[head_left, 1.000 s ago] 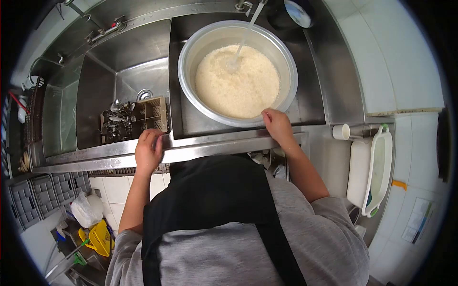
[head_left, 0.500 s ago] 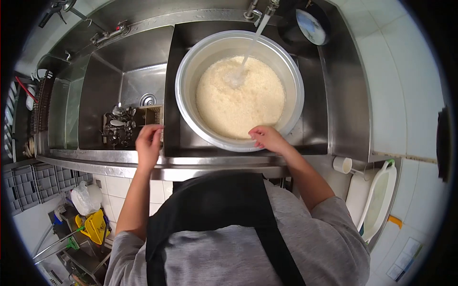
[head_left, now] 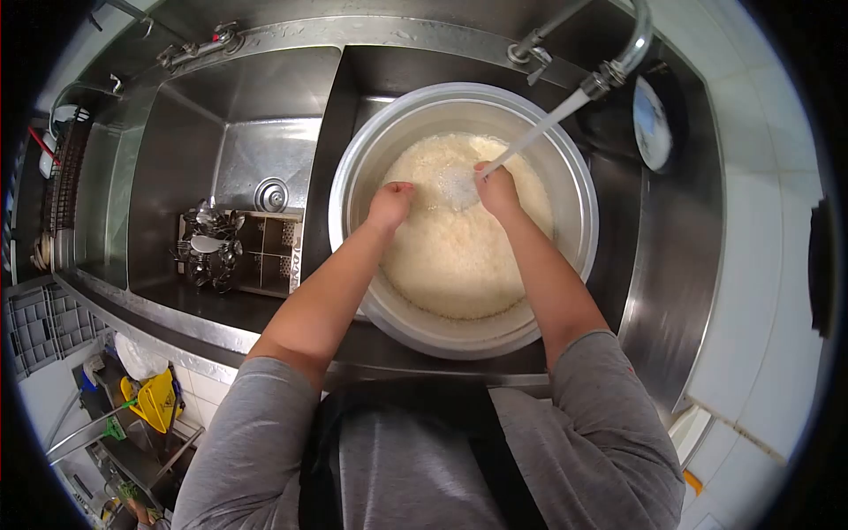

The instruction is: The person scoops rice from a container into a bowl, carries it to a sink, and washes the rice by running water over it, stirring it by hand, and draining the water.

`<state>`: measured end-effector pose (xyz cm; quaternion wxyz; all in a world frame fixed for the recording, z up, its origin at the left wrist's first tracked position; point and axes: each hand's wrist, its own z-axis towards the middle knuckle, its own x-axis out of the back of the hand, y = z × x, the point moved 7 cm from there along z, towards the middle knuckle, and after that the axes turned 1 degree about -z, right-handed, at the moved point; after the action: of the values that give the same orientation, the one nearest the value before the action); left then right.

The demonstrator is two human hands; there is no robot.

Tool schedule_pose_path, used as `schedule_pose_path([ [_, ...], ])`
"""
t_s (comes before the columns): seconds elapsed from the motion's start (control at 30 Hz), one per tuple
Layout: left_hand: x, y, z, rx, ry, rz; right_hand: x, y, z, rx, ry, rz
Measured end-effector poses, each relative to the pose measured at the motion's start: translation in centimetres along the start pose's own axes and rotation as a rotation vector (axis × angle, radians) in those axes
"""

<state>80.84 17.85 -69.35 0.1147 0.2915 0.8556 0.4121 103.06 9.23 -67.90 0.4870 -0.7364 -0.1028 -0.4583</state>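
Note:
A large round metal pot [head_left: 349, 199] stands in the right sink basin, with pale rice [head_left: 468, 265] inside. Water [head_left: 539, 126] pours from a curved faucet [head_left: 603, 78] onto the rice near the middle. My left hand [head_left: 391, 205] is over the rice at the pot's left side, fingers curled together; what they hold, if anything, is hidden. Just beside the stream, my right hand [head_left: 495, 188] hangs over the rice with its fingers bent together, their tips partly hidden by the water.
The left basin [head_left: 265, 150] holds a divided rack [head_left: 265, 252] with metal cutlery [head_left: 209, 247]. A dark round vessel with a white plate-like object [head_left: 652, 124] sits at the back right. A yellow object [head_left: 156, 400] stands low on the left.
Both hands have moved forward over the rice, the left one coming across from the left basin's edge. The view has shifted, and the faucet shows more fully.

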Motion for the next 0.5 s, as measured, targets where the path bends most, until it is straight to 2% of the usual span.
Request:
schedule_pose_path([
  [0.03,-0.1,-0.9,1.5,0.006,0.005,-0.006,-1.0,0.3,0.9,-0.124,-0.023,0.081],
  [0.07,0.3,-1.0,2.9,-0.075,0.098,0.094,-1.6,-0.1,1.3,-0.121,-0.031,0.078],
  [0.1,0.8,-0.6,3.5,-0.153,0.192,0.194,-1.6,-0.5,1.5,-0.061,0.072,-0.141],
  [0.13,0.7,-1.0,3.9,-0.146,0.197,0.189,-1.7,-1.1,1.5,0.001,0.176,-0.359],
  [0.17,0.7,-0.9,4.1,-0.2,0.265,0.32,-2.5,-1.3,1.6,0.005,0.168,-0.36],
  [0.2,0.5,-0.5,4.1,-0.254,0.33,0.452,-3.9,-0.5,1.7,-0.07,0.104,-0.373],
  [0.23,0.1,-1.4,5.2,-0.248,0.331,0.447,-4.2,-1.5,1.3,-0.147,0.039,-0.387],
  [0.27,-0.8,-2.6,6.3,-0.231,0.274,0.325,-4.8,-2.6,1.1,-0.208,-0.116,-0.478],
  [0.3,-1.8,-3.6,7.1,-0.215,0.217,0.204,-6.4,-2.3,0.9,-0.208,-0.121,-0.485],
  [0.33,-2.7,-3.2,6.8,-0.21,0.216,0.197,-8.7,-1.1,0.8,-0.195,-0.081,-0.117],
  [0.37,-4.3,-3.0,6.3,-0.087,0.101,-0.118,-9.8,-0.4,0.8,-0.18,-0.039,0.252],
  [0.4,-5.8,-3.0,5.7,0.038,-0.015,-0.429,-9.5,-0.5,0.8,-0.182,-0.043,0.246],
  [0.43,-5.9,-2.7,5.5,0.041,-0.015,-0.433,-9.1,-0.8,0.9,-0.25,-0.086,0.235],
  [0.47,-5.9,-2.0,5.3,0.001,-0.02,-0.277,-8.7,-1.1,0.9,-0.318,-0.128,0.224],
  [0.5,-5.9,-1.4,5.4,-0.04,-0.022,-0.123,-6.7,-1.2,1.8,-0.224,-0.073,0.251],
])
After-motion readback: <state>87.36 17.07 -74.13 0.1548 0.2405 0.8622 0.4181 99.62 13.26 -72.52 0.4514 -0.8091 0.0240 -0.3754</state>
